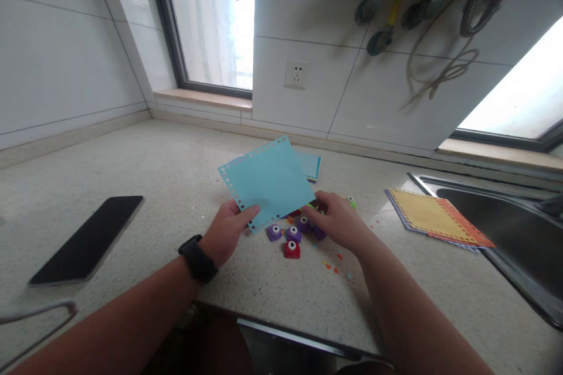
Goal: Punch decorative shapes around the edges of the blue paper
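Note:
A light blue sheet of paper (pixel 272 181) is tilted above the counter, with small shapes punched along its left, top and lower edges. My left hand (pixel 231 225) pinches its lower left edge, thumb on top. My right hand (pixel 338 220) is curled at the sheet's right corner, over a cluster of craft punches. What its fingers close on, perhaps a punch, is partly hidden. Near it stand purple punches (pixel 293 234), a red punch (pixel 292 249) and a green punch (pixel 350 202). More lie partly under the hand and sheet.
Punched paper bits (pixel 335 270) are scattered on the speckled counter (pixel 176 158). Behind the sheet lies a stack of bluish paper (pixel 312 165). Yellow and orange punched sheets (pixel 431 217) overlap the sink's (pixel 505 234) edge. A black phone (pixel 90 237) lies left.

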### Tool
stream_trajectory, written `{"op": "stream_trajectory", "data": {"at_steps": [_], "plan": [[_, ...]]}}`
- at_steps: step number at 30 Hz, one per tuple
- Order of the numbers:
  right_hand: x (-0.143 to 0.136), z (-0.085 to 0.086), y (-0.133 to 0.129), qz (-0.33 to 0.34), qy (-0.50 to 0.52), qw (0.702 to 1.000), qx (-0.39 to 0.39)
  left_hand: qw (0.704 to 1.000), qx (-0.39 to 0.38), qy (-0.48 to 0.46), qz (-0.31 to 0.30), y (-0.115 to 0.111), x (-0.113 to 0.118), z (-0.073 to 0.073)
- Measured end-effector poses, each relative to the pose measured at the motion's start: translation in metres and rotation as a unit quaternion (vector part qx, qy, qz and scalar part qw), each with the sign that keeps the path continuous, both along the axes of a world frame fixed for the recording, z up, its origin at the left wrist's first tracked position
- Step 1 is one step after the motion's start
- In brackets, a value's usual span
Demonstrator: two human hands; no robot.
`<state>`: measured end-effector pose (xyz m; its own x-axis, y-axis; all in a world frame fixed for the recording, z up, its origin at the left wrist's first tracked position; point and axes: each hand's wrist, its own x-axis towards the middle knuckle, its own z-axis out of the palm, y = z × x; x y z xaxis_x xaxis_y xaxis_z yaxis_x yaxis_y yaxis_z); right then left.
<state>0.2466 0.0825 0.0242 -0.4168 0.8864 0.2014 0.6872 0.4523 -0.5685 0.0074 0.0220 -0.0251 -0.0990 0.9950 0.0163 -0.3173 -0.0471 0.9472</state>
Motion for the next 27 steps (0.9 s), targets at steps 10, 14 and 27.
{"op": "stream_trajectory", "data": {"at_steps": [10, 14, 27], "plan": [[0.002, -0.002, 0.001, 0.025, -0.107, 0.993, 0.037, 0.999, -0.026, -0.018, 0.005, 0.003, 0.000, -0.007], [0.001, -0.003, 0.002, 0.027, -0.144, 0.989, 0.034, 1.000, -0.024, -0.002, 0.000, 0.003, 0.001, -0.005], [0.001, -0.011, 0.009, -0.012, -0.135, 0.990, 0.042, 1.000, -0.014, 0.008, -0.005, 0.007, -0.001, -0.009]]}}
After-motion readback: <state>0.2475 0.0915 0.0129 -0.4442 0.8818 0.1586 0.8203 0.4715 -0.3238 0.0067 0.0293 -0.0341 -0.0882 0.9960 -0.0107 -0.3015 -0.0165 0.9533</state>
